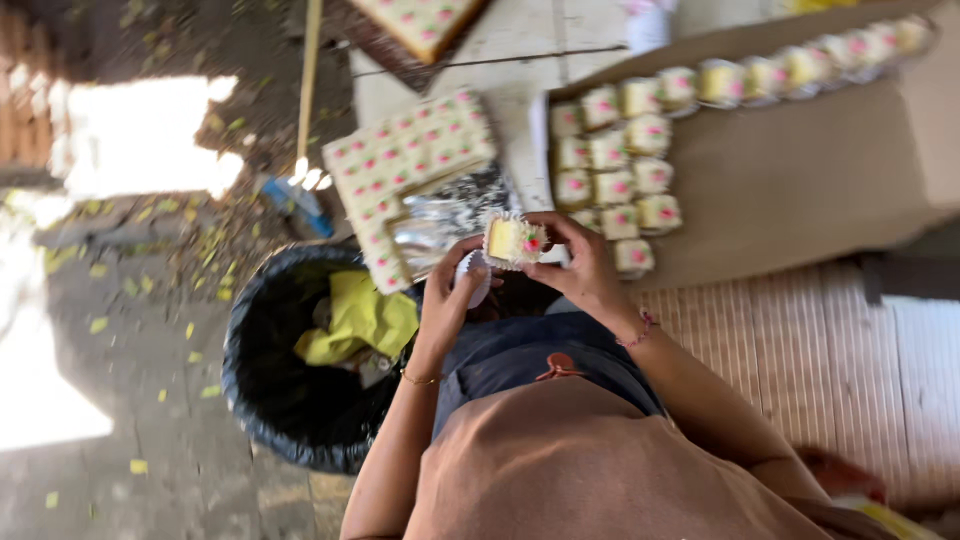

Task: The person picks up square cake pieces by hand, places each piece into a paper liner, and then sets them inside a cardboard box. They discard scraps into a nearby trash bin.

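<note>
Hands meet above our lap: our right hand (585,268) pinches a cake square (514,240), fingers closed round its edges. Our left hand (447,290) curls round white paper cups (474,277) just beside it, near the tray (800,170).

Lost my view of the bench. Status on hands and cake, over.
Right hand grips cake square. Left hand holds white paper cup beside it. Cake slab and bin close by; nothing blocking.
</note>
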